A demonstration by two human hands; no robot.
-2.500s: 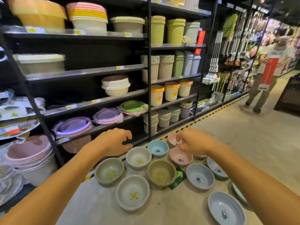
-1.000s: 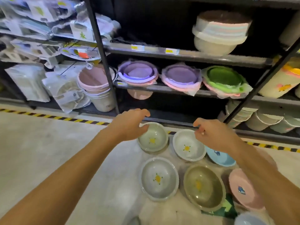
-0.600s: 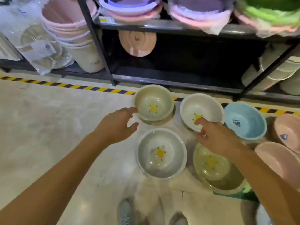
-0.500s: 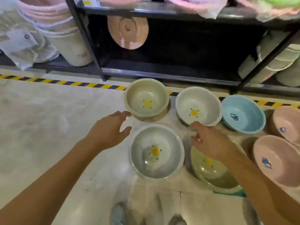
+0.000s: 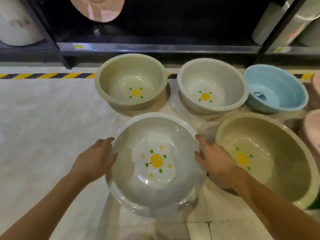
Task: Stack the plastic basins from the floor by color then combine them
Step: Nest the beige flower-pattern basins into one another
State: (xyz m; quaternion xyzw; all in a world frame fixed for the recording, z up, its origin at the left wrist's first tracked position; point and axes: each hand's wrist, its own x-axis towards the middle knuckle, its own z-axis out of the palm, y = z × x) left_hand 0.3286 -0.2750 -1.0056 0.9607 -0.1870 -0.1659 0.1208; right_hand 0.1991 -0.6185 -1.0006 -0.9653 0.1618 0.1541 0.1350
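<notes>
Head camera, looking down at the pale floor (image 5: 43,127) in front of a dark metal shelf (image 5: 155,46).

1. Task item: a round grey-white plastic basin with a yellow flower print (image 5: 155,163) sits mouth-up directly ahead of me, nearest of the group.
2. Hands: my left hand (image 5: 94,161) is at its left rim and my right hand (image 5: 216,161) at its right rim, so the basin lies squarely between them. The fingers (image 5: 105,142) on both sides are extended and relaxed along the rim, not curled round it. They appear to touch the edge, but I cannot confirm a firm hold.
3. Neighbours: an olive-beige round plastic basin (image 5: 131,84) and a second grey-white round plastic basin (image 5: 212,85) stand beyond. A light blue plastic basin (image 5: 277,89) is further right. A large khaki plastic basin (image 5: 263,156) lies just beside my right hand.
4. Assessment: the basin is round, so no axis matters. Both hands are equally near. The colour match is the far grey-white basin, ahead and to the right. I judge the lift must travel forward-right, clearing the khaki rim.
</notes>
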